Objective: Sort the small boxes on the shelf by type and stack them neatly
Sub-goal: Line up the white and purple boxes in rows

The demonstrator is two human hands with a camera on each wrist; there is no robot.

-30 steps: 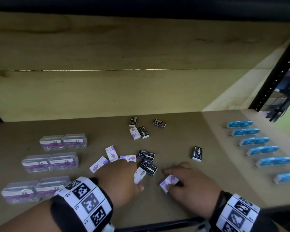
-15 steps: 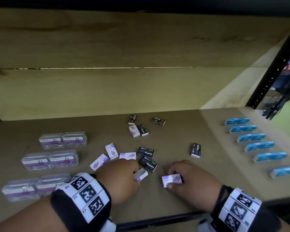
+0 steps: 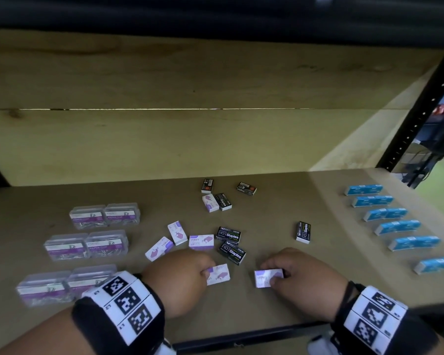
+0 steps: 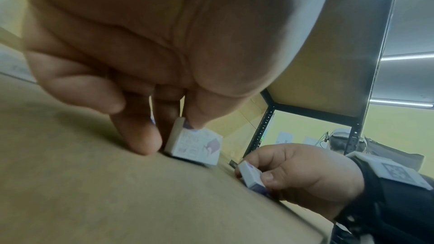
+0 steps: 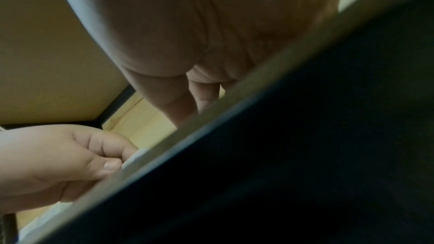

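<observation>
Brown shelf [image 3: 280,208], scattered purple boxes [image 3: 201,242], black boxes [image 3: 228,234], blue boxes [image 3: 397,226], clear cases [image 3: 105,216]

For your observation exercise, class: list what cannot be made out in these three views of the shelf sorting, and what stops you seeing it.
- Right wrist view: the right hand's box, hidden behind the shelf edge.
- Head view: fingers of the left hand on their white box, covered by its back.
- Head view: clear boxes, contents blurred.
- Head view: blue boxes, print too small.
- Left wrist view: right hand's box, print blurred.

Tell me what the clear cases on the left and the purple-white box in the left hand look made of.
Clear cases: likely rigid transparent plastic, glossy; the contents show through. Purple-white box, pinched by the left hand: probably printed cardboard, matte, with sharp folded edges.
</observation>
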